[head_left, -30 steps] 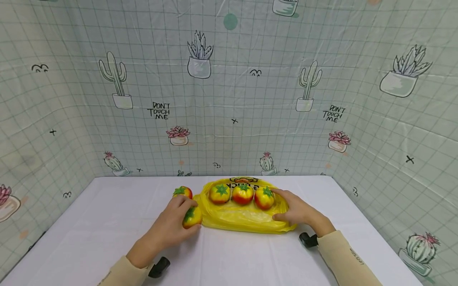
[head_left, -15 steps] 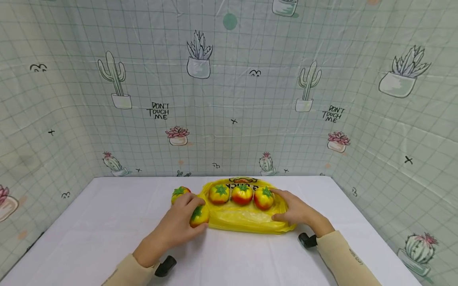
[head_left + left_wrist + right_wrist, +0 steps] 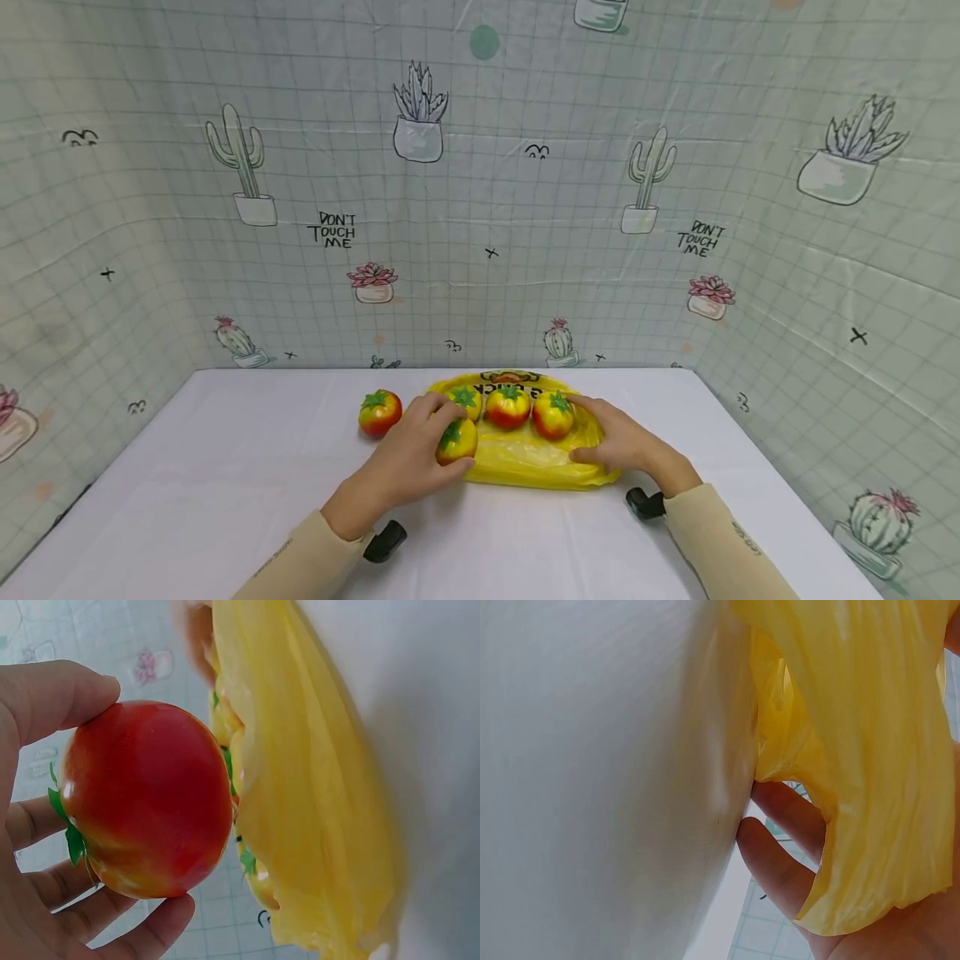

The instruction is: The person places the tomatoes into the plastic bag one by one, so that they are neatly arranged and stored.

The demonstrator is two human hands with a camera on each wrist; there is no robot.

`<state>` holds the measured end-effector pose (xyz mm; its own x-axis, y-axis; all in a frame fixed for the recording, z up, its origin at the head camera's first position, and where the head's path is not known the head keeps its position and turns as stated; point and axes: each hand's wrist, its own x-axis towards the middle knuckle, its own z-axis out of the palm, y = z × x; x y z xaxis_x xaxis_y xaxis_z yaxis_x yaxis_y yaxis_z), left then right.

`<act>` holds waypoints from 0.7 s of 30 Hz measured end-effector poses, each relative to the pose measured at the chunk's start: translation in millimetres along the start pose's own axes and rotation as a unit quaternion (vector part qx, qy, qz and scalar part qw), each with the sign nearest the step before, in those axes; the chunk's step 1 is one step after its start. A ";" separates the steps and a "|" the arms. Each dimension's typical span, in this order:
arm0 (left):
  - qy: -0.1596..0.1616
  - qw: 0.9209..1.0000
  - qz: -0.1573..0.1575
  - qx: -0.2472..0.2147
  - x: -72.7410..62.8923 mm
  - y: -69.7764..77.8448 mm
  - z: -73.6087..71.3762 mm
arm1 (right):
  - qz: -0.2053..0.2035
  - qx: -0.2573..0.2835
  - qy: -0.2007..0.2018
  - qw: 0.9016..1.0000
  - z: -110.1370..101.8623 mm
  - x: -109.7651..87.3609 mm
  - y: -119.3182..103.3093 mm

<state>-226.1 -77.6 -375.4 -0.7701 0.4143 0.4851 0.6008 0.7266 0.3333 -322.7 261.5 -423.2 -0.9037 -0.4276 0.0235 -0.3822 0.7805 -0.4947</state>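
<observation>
My left hand (image 3: 420,454) holds a red-and-yellow tomato (image 3: 457,442) with a green leafy top over the left end of a yellow plastic bag (image 3: 525,468). In the left wrist view, thumb and fingers grip this tomato (image 3: 150,799) from its sides. At the bag's right end, my right hand (image 3: 617,437) holds the bag, thumb near its front side and fingers at the back. The right wrist view shows the plastic (image 3: 885,765) draped across that hand, which partly hides it. Three tomatoes (image 3: 507,407) sit in a row in the bag's opening; the left one is partly covered.
Another tomato (image 3: 379,413) stands on the white tabletop (image 3: 225,467), left of the bag and behind my left hand. A cactus-print curtain (image 3: 480,208) encloses the table at the back and on both sides.
My left hand has moved right with the tomato, from beside the bag to over its left end. The tomato left on the table now shows fully. My right hand has stayed put.
</observation>
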 end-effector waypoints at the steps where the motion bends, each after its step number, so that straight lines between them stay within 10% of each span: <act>1: -0.004 1.000 0.000 0.000 2.1 0.9 1.1 | 0.002 -0.001 0.000 1.000 -0.1 0.1 0.1; 21: -0.040 0.999 -0.004 -0.027 44.2 16.7 40.3 | -0.003 -0.002 0.005 1.000 0.6 0.5 2.4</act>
<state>-258.7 -25.1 -381.0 -0.7881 0.4534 0.4163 0.6039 0.7005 0.3803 -324.0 262.9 -424.9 -0.9035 -0.4272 0.0342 -0.3875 0.7803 -0.4909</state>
